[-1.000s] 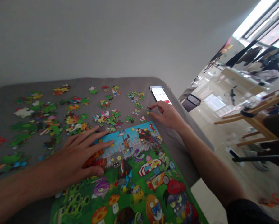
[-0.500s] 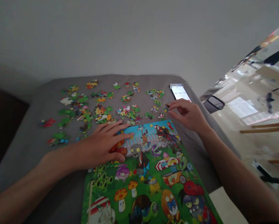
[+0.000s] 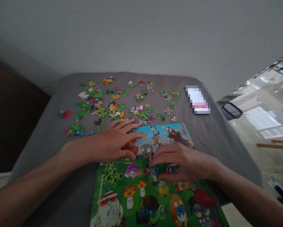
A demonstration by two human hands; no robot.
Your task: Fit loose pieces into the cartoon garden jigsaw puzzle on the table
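My left hand (image 3: pixel 113 142) lies flat, fingers spread, on the upper left of a colourful cartoon picture board (image 3: pixel 129 171) with zombies, mushrooms and plants. Over the middle of the board is my right hand (image 3: pixel 179 162), its fingers bent down close to the grey zombie figure (image 3: pixel 146 150). A small puzzle piece appears to be between its thumb and fingertips, mostly hidden and blurred. Beyond the board, several loose jigsaw pieces (image 3: pixel 115 107) are scattered in clusters, some touching one another.
A grey cloth (image 3: pixel 217 135) covers the table, which meets a pale wall (image 3: pixel 136 37) at the back. At the back right lies a phone (image 3: pixel 198 99) with a lit, blurred-out screen. Below the right edge, a glossy floor (image 3: pixel 255 129) shows.
My right hand has moved from the loose pieces near the phone to the board's middle, carrying a small piece. My left hand stays on the board. The view has shifted slightly left.
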